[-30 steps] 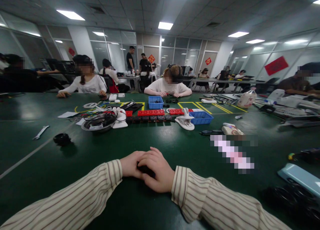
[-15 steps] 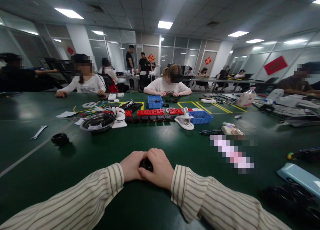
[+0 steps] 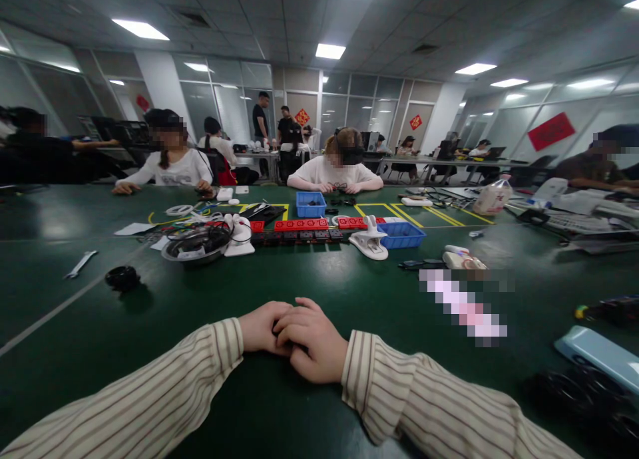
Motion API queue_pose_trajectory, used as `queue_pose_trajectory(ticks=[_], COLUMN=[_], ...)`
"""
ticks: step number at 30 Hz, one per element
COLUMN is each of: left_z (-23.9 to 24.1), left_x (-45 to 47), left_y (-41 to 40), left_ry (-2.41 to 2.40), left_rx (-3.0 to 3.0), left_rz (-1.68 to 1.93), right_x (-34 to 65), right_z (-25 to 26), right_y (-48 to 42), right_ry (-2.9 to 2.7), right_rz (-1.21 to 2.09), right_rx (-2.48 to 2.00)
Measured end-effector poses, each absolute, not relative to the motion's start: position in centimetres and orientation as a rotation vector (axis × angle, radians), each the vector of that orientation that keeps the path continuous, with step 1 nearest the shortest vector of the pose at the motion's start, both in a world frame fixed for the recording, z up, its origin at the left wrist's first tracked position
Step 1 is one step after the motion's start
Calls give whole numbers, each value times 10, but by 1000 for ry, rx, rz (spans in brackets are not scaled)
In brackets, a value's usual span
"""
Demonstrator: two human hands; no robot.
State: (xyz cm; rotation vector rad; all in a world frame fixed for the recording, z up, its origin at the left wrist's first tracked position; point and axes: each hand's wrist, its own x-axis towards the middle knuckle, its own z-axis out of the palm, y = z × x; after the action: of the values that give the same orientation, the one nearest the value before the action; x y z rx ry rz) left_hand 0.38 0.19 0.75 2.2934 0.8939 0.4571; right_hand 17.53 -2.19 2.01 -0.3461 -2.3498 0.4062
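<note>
At the near middle of the dark green table [image 3: 200, 296], the left hand [image 3: 262, 327] and right hand [image 3: 314, 342] meet, closed around a dark object [image 3: 276, 325] they mostly hide. Farther left lie a black round part [image 3: 122, 279] and a wrench [image 3: 80, 265]; at near right, a pale blue case [image 3: 599, 357]. Beyond, red blocks [image 3: 300, 225] run between a metal bowl [image 3: 187, 256] and a white clamp [image 3: 370, 241]. Past the far edge sits a person in white [image 3: 334, 171], with glass partitions [image 3: 335, 103] behind and ceiling lights [image 3: 330, 51] above.

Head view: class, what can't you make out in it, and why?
All in the head view:
Whatever is between the bare left hand and bare right hand: covered by fingers.
Light-blue flat object: right end cut off by picture edge.
Contents of the far blue rectangular plastic bin: too small.
Pink-and-white strip: pixelated.
</note>
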Motion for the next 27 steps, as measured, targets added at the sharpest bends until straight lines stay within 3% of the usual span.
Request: queue_pose_trajectory(ticks=[13, 27], left_z=[14, 7], left_x=[18, 5], left_y=[-14, 1], left_ry=[1217, 969], left_rx=[2349, 2254], left_rz=[505, 481], right_x=[174, 175], right_z=[22, 20], right_y=[-21, -21], right_ry=[-2310, -2348], right_rz=[274, 402], right_rx=[-946, -422])
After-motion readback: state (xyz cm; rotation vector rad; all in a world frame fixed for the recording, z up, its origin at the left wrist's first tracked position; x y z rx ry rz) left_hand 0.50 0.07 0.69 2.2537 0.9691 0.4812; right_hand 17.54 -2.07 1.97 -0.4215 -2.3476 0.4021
